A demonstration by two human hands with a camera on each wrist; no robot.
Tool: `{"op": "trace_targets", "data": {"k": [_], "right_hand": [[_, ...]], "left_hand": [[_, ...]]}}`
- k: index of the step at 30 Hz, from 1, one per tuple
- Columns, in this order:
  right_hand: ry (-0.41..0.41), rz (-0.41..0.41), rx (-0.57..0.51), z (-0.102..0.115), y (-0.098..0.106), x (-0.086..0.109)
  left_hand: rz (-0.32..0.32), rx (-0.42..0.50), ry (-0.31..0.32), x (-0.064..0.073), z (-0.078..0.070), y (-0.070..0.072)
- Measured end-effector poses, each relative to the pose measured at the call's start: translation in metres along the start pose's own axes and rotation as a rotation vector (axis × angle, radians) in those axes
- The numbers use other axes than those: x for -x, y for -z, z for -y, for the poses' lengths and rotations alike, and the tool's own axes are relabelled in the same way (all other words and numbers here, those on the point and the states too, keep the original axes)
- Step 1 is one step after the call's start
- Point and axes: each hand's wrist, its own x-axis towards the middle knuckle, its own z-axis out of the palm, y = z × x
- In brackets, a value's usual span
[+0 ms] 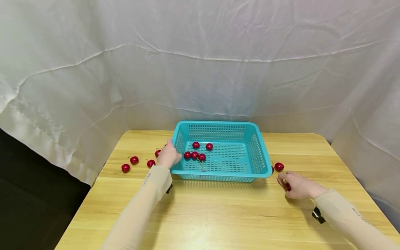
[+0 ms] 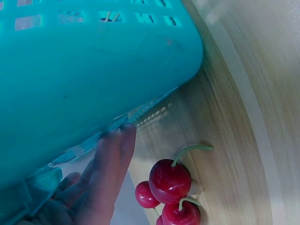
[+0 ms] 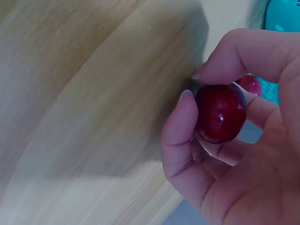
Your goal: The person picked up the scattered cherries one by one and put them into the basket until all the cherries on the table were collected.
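A turquoise plastic basket [image 1: 218, 173] stands at the far middle of the table. My left hand [image 1: 168, 156] holds its left side, thumb over the rim; in the left wrist view the fingers [image 2: 115, 159] lie along the outer wall. Several red cherries [image 1: 201, 157] lie inside, toward the basket's left. My right hand [image 1: 298, 185], right of the basket and low over the table, holds a cherry [image 3: 220, 112] between curled thumb and fingers. Another cherry [image 1: 279, 167] lies just beyond that hand, with one more partly hidden by the basket's corner.
Left of the basket several stemmed cherries [image 1: 134, 160] lie on the wooden table [image 1: 215, 215]; some show close beside the left fingers as cherries [image 2: 169, 182] in the left wrist view. A pale cloth [image 1: 200, 80] hangs behind the table and along its sides.
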Motion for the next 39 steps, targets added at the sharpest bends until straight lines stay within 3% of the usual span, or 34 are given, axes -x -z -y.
{"op": "trace_targets", "data": {"k": [8, 15, 39], "right_hand": [[0.039, -0.024, 0.046, -0.0028, -0.0019, -0.0006], [0.065, -0.022, 0.017, -0.0037, -0.0010, -0.0002], [0.052, -0.026, 0.000, -0.0046, 0.0007, -0.0011]], "left_hand": [[-0.007, -0.014, -0.003, 0.0007, -0.0001, 0.0012], [-0.008, -0.020, -0.008, 0.0032, -0.0013, 0.0024], [0.002, 0.010, 0.011, 0.0006, -0.0015, 0.0005]]}}
